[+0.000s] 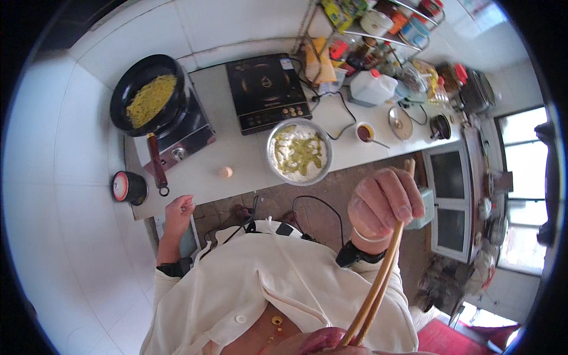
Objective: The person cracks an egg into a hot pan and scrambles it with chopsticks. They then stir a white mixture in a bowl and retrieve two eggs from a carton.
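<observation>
My right hand [385, 200] grips a pair of wooden chopsticks [377, 288], raised in front of my chest. Their lower ends reach my mouth, at the bottom of the view. My left hand [178, 214] hangs by the counter's front edge with its fingers curled in, and no object shows in it. A metal bowl [329, 165] sits at the counter edge between my hands. White flour [288, 133] with a yellow-green liquid [301, 153] over it fills the bowl. One brown egg [226, 172] lies on the counter left of the bowl.
A black frying pan [122, 100] with a yellow flat pancake [153, 98] rests tilted on a gas stove [195, 128]. Behind the bowl lies an induction cooker [266, 88]. A small cup [364, 132] with a spoon, a glass lid [400, 123] and a white jug [372, 88] stand rightward.
</observation>
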A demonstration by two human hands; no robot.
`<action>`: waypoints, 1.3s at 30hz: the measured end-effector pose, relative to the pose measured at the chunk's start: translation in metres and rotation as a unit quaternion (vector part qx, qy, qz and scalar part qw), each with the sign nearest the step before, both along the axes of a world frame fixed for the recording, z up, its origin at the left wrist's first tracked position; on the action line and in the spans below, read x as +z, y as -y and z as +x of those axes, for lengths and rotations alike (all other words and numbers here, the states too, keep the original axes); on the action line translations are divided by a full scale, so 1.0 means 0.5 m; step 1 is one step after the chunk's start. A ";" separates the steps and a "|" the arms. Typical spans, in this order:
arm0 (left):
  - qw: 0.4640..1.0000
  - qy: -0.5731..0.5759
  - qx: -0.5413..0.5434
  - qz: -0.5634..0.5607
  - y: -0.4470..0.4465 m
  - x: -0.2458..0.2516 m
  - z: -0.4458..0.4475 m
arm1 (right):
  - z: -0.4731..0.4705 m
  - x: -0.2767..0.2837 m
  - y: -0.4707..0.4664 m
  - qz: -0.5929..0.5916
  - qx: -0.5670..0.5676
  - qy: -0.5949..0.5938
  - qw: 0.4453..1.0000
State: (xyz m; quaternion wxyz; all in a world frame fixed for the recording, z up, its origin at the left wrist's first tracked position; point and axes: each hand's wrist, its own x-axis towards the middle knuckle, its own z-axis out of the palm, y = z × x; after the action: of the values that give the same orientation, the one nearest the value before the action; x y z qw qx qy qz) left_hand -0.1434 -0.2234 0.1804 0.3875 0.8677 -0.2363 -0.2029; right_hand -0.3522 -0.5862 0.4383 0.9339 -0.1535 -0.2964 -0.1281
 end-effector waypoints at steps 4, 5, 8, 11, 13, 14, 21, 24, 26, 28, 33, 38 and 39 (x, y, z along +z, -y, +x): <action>1.000 -0.003 -0.013 0.011 0.005 -0.005 -0.001 | -0.013 -0.019 0.017 -0.001 -0.001 0.023 1.000; 1.000 -0.011 -0.008 0.012 0.006 -0.006 0.000 | -0.017 -0.022 0.021 0.000 -0.010 0.021 1.000; 0.999 -0.028 -0.007 0.031 0.007 -0.005 0.001 | -0.034 -0.035 0.033 0.013 -0.026 0.017 0.999; 0.999 -0.016 -0.026 0.043 0.008 -0.007 0.000 | -0.061 -0.060 0.060 0.008 -0.059 -0.004 0.998; 0.999 0.001 -0.037 0.038 0.009 -0.009 -0.001 | -0.086 -0.094 0.082 0.016 -0.137 -0.072 0.988; 0.999 0.002 -0.037 0.035 0.006 -0.008 -0.004 | -0.093 -0.119 0.103 0.007 -0.177 -0.116 0.977; 0.998 -0.025 -0.052 0.040 0.049 -0.015 -0.013 | -0.139 -0.383 0.227 -0.124 -0.342 -0.546 0.754; 0.995 -0.052 -0.088 0.012 0.116 -0.031 -0.004 | -0.145 -0.468 0.249 -0.269 -0.376 -0.606 0.647; 0.987 -0.097 -0.125 0.000 0.181 -0.052 0.003 | -0.146 -0.499 0.261 -0.356 -0.388 -0.610 0.592; 0.967 -0.228 -0.111 -0.041 0.265 -0.083 0.000 | -0.143 -0.520 0.275 -0.426 -0.399 -0.584 0.563; 0.956 -0.271 -0.078 0.077 0.507 -0.178 -0.018 | -0.109 -0.610 0.289 -0.510 -0.432 -0.557 0.492; 0.942 -0.330 -0.013 0.054 0.573 -0.230 -0.064 | -0.023 -0.708 0.252 -0.324 -0.437 -0.609 0.577; 0.933 -0.360 0.010 0.016 0.572 -0.232 -0.070 | -0.004 -0.711 0.239 -0.352 -0.439 -0.587 0.582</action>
State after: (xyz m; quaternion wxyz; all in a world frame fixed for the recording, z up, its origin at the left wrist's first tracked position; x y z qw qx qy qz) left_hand -0.1784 -0.5096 0.0645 0.4350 0.7446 -0.0693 -0.5016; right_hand -0.3541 -0.7056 0.0828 0.6077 -0.6231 0.3978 -0.2902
